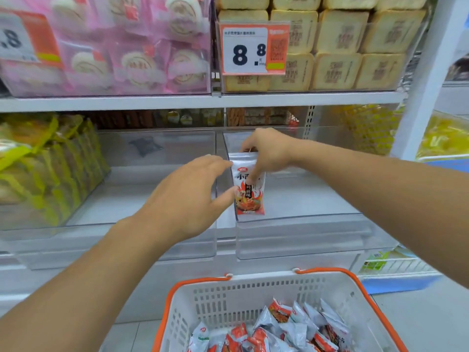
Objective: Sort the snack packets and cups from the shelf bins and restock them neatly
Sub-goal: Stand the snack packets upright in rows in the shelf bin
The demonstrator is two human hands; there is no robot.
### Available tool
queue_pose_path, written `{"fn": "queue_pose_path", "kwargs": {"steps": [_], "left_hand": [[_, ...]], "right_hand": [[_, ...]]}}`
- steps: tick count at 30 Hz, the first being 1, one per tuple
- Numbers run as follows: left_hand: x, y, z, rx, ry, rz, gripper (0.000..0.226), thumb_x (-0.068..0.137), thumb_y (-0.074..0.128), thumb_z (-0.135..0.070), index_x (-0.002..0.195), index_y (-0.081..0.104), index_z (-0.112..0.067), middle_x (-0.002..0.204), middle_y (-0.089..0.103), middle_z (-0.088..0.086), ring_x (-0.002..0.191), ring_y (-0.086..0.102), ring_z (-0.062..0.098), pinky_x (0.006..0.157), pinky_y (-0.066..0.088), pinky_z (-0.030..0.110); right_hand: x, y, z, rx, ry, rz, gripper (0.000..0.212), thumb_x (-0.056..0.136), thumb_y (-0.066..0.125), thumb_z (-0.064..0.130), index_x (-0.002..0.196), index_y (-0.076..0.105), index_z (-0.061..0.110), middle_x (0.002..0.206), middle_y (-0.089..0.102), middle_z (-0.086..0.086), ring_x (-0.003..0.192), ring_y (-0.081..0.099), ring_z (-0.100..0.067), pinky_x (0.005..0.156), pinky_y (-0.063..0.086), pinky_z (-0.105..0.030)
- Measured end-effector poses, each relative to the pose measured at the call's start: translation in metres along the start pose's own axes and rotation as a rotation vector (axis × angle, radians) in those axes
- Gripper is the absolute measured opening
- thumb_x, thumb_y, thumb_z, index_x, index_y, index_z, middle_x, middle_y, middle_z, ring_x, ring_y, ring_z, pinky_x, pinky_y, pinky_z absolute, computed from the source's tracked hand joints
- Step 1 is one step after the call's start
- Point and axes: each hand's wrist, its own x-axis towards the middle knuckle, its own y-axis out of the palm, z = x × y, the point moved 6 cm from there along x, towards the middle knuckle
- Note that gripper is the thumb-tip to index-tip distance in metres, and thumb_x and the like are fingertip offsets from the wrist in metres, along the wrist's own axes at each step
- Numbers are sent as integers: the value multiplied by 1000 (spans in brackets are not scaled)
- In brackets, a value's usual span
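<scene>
- Our right hand (266,151) holds a silver and red snack packet (250,184) by its top, with the fingers curled round it.
- The packet stands upright at the left side of a clear bin (304,219) on the shelf, close to the near wall of the bin.
- Our left hand (187,196) is spread wide. Its fingertips touch the left edge of the packet, and it grips nothing.
- Just left of that bin is another clear bin (152,179).
- Far left on the same shelf we see yellow bags (45,168) standing in a row.
- On the shelf above are pink packs (121,52) on the left and pale bread-like blocks (342,41) on the right.
- A price tag (253,49) with "8.8" hangs in front of the blocks.
- Near us, low down, sits a white basket (253,293) with orange handles. Many more packets (279,331) of the same kind lie in a heap inside it.
</scene>
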Motion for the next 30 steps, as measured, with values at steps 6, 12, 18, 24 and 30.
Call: {"fn": "queue_pose_path", "kwargs": {"steps": [6,12,18,24,30], "left_hand": [[6,2,0,13,31,-47,57,94,49,-52,146,44,-29,150,44,-12,141,34,7,111,33,29],[5,2,-4,11,18,-57,54,95,49,-52,144,45,-30,141,50,-13,127,47,10,101,41,29],[3,5,-4,-6,-6,-42,56,95,50,-52,144,44,-27,145,49,-11,131,45,11,104,39,30],[2,0,-9,-33,19,-92,54,91,57,-55,137,50,-27,138,54,-10,125,49,12,98,40,28],[-32,-21,-45,-123,250,-386,23,83,63,-38,65,61,-22,62,58,-10,60,54,14,59,42,28]], "right_hand": [[5,6,-7,-42,31,-138,61,57,94,41,100,69,5,97,69,-10,93,63,-31,80,54,-46],[-4,10,-7,-54,18,-160,65,69,88,42,118,64,7,114,64,-11,108,58,-30,90,50,-45],[-13,7,-8,2,32,-134,89,72,87,39,146,43,13,139,49,-12,128,47,-29,106,40,-37],[-38,-4,-11,81,84,-171,88,71,88,38,145,43,19,138,47,-8,127,47,-28,107,42,-40],[-156,-28,6,697,-7,-67,19,72,85,22,83,77,9,69,72,-5,63,66,-9,56,51,-23]]}}
